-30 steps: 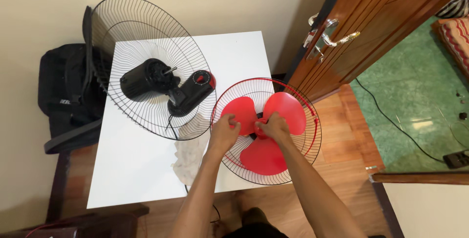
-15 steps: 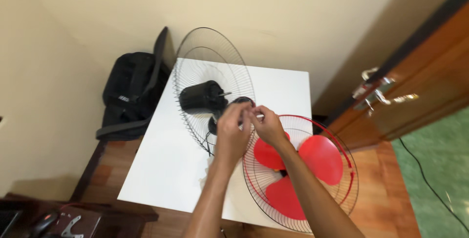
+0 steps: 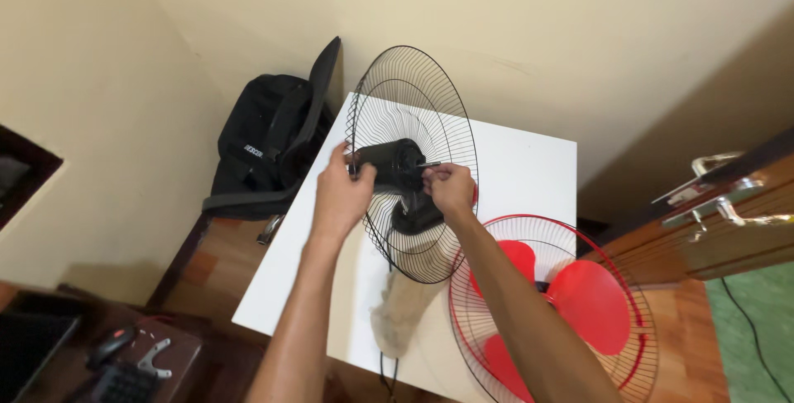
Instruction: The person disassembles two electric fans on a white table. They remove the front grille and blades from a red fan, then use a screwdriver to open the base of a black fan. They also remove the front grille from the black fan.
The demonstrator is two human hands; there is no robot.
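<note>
Left hand (image 3: 341, 192) clasped on black fan motor (image 3: 390, 164); right hand (image 3: 451, 186) pinching its shaft tip. Motor fixed inside upright black wire guard (image 3: 413, 105), standing on white desk (image 3: 521, 163). Red-bladed guard (image 3: 571, 304) alongside, cream walls behind.

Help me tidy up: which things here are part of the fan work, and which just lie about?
In hand:
left hand on black motor
right hand at motor shaft
black wire guard
red blade
red guard

Lying about:
black bag
cloth
computer mouse
</note>
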